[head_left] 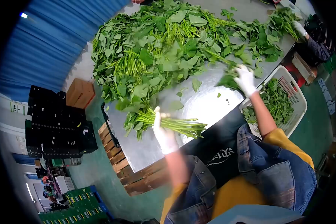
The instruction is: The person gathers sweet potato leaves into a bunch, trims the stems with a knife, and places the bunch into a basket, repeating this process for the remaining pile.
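Showing pale-blue edge (255, 215) nearest cam. Gripping bunch (145, 118) mid-stem w/ gloved L hand (163, 131), w/ fingers closed round stems (186, 126) over table (134, 151), prob. holding lengths together. Having gloved R hand (245, 80) at greens (227, 81) by heap (127, 67); blurring, can't tell finger grip. Seeing crate (301, 100) under R forearm (262, 115), prob. for easy reach.

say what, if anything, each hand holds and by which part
The left hand holds a bunch of greens by the stems, below the leaves. Whether the right hand holds anything cannot be told.
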Available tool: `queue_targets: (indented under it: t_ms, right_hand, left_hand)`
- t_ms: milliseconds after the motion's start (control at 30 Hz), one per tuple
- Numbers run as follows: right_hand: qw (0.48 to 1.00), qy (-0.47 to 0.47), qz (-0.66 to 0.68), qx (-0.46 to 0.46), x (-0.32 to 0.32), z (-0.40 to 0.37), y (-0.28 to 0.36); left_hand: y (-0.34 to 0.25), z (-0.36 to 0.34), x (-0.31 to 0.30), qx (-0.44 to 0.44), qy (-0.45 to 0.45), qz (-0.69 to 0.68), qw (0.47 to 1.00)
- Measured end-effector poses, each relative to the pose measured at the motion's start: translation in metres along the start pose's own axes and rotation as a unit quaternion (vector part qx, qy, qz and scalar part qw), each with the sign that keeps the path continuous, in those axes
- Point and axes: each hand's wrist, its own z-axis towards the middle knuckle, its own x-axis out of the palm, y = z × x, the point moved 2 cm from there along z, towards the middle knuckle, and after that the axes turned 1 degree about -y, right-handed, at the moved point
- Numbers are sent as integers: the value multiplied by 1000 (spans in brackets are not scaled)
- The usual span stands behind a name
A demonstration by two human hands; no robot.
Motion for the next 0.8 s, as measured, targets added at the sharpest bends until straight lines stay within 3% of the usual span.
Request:
queue_targets:
  t_ms: [33,200,233,300,333,367,400,433,500,533,567,633,700,800]
  right_hand:
    - [996,-85,-8,24,-12,-26,-27]
    - [945,-105,-204,233,-109,-154,-104]
    - [941,-128,-180,256,-116,-177,-120]
    - [934,-229,12,274,-104,-219,-178]
    - [876,-272,191,349,-108,-220,-187]
    - [780,-302,364,410,-106,-220,-196]
    - [714,-350,485,363,-94,-219,-214]
    - [635,-387,547,386,-81,-220,-244]
    - [411,-513,706,264,-41,-231,-323]
    - [366,-457,807,79,-26,-223,-328]
    - [324,-474,811,111,1,-220,-335]
    - [232,-426,870,84,44,-196,-308]
    - [190,-468,805,311,69,-198,-269]
    - [310,-296,826,366,103,-229,-258]
  left_hand:
    - [0,1,-2,-4,-7,-12,1000]
    - [-1,8,3,-44,-30,-52,997]
    - [-1,10,5,-48,-28,-53,997]
    - [-3,8,13,-56,3,-71,996]
    - [-6,2,26,-49,-21,-38,998]
    - [-6,6,26,-47,-20,-36,998]
    - [-5,12,23,-53,-4,-32,998]
    - [-8,16,21,-58,12,-28,998]
    - [-14,16,17,-44,10,-28,999]
    - [-19,16,12,-24,14,-15,1000]
    - [-24,17,7,-5,20,0,1000]
    - [-33,19,0,-3,17,-29,999]
    - [-43,17,-7,28,6,-48,998]
    - [-57,2,-8,68,-35,-46,996]
